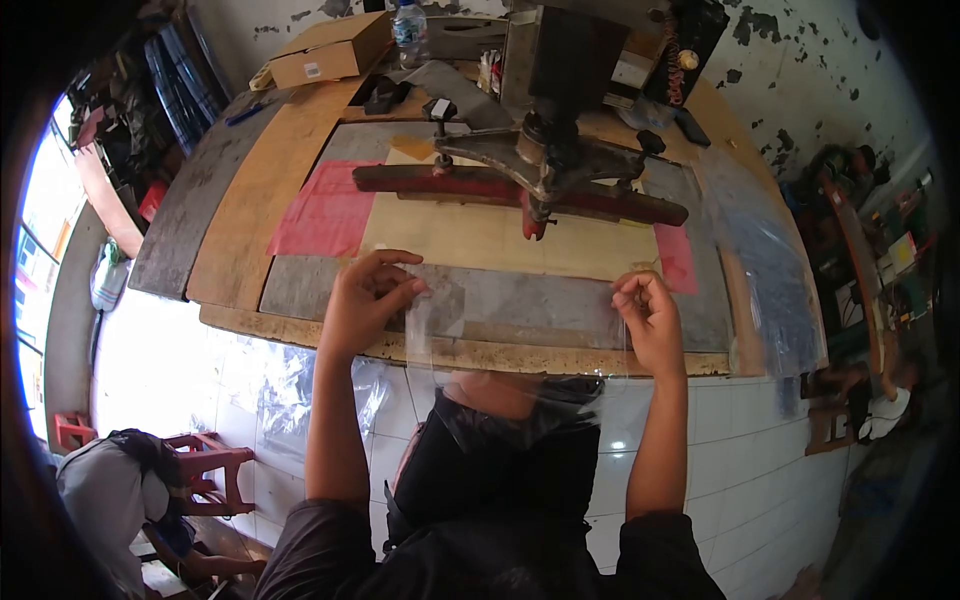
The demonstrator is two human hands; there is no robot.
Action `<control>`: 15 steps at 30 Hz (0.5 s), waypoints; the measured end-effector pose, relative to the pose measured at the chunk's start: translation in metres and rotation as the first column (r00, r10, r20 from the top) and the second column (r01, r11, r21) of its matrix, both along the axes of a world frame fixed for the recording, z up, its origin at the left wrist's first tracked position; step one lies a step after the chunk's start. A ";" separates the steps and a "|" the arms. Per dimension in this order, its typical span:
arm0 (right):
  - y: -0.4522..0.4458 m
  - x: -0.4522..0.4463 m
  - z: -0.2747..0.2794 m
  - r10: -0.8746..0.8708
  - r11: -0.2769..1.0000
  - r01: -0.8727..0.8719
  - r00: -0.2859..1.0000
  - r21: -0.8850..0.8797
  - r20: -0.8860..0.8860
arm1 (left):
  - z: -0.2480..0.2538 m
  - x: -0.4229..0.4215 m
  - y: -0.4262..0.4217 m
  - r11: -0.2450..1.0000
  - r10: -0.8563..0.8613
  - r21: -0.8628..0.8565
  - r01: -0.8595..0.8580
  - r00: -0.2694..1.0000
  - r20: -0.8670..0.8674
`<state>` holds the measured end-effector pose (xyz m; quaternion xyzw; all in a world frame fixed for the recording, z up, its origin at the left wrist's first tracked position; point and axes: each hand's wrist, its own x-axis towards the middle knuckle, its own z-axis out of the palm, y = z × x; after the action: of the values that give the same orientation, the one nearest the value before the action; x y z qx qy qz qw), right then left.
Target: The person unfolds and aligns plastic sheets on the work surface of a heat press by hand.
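A clear plastic sheet (530,345) is stretched between my two hands and hangs over the table's front edge toward my lap. My left hand (365,305) has its thumb and fingers closed on the sheet's left upper corner. Opposite it, my right hand (650,315) pinches the right upper corner. Just beyond the hands lies a pale yellow sheet (470,240) on a grey board (310,290), with pink pieces (325,210) at its sides. Over it stands a press machine (545,140) with a long dark red bar (440,182).
More clear plastic (775,290) drapes over the table's right side. A cardboard box (330,50), a water bottle (409,35) and a blue pen (244,113) are at the back left. Below left, a person sits near a red stool (215,465); other people are at the far right.
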<state>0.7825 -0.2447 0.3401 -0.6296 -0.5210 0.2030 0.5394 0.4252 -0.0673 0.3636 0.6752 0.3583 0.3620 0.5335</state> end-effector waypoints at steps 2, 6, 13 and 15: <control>0.001 -0.003 0.003 0.026 0.998 -0.025 0.999 0.054 -0.026 | -0.002 0.000 0.001 1.000 -0.001 -0.003 0.001 1.000 -0.003; 0.001 0.001 0.002 -0.001 1.000 0.001 1.000 -0.005 -0.013 | -0.005 0.000 0.002 1.000 -0.006 -0.012 0.007 0.999 0.035; -0.003 -0.004 0.036 0.011 0.993 0.009 0.985 -0.116 0.171 | 0.000 -0.001 0.000 1.000 -0.016 -0.004 0.016 0.999 0.030; -0.008 -0.007 0.057 0.038 0.983 0.005 0.972 -0.183 0.231 | -0.003 -0.002 0.000 0.998 -0.061 0.016 0.060 0.998 0.025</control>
<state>0.7754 -0.2526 0.3974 -0.6914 -0.5653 0.1791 0.4127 0.4233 -0.0675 0.3608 0.6852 0.3281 0.3571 0.5435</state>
